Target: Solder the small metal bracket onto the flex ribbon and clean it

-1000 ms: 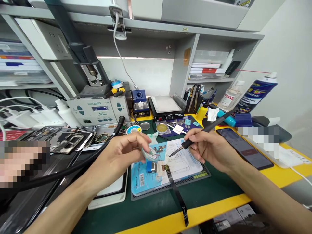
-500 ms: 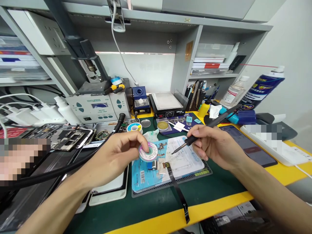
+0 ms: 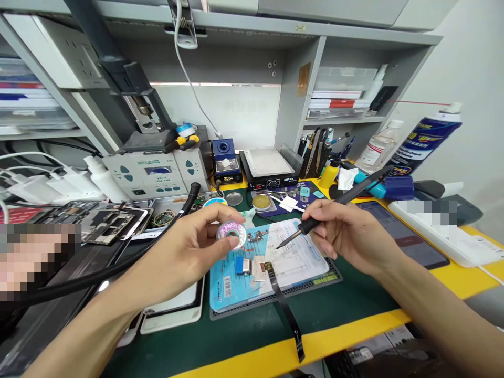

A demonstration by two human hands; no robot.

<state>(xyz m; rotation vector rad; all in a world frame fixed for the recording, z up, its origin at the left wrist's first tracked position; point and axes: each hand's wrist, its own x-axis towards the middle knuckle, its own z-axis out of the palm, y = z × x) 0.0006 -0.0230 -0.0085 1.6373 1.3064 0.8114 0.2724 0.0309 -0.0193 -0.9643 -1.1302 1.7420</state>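
Soldering iron (image 3: 315, 223) sits in the right hand (image 3: 346, 231), held like a pen, with its thin tip over a white paper sheet (image 3: 293, 257). The left hand (image 3: 189, 247) pinches a small round pink spool (image 3: 231, 234) up in the air, above a blue card (image 3: 224, 289) on the green desk mat (image 3: 252, 341).

A repair mat (image 3: 252, 299) lies mid-worktop (image 3: 244, 338), with a phone (image 3: 401, 233) to its right, opened phones (image 3: 112, 223) to its left, and a soldering station (image 3: 226, 160) behind it, beneath a shelf (image 3: 342, 121).
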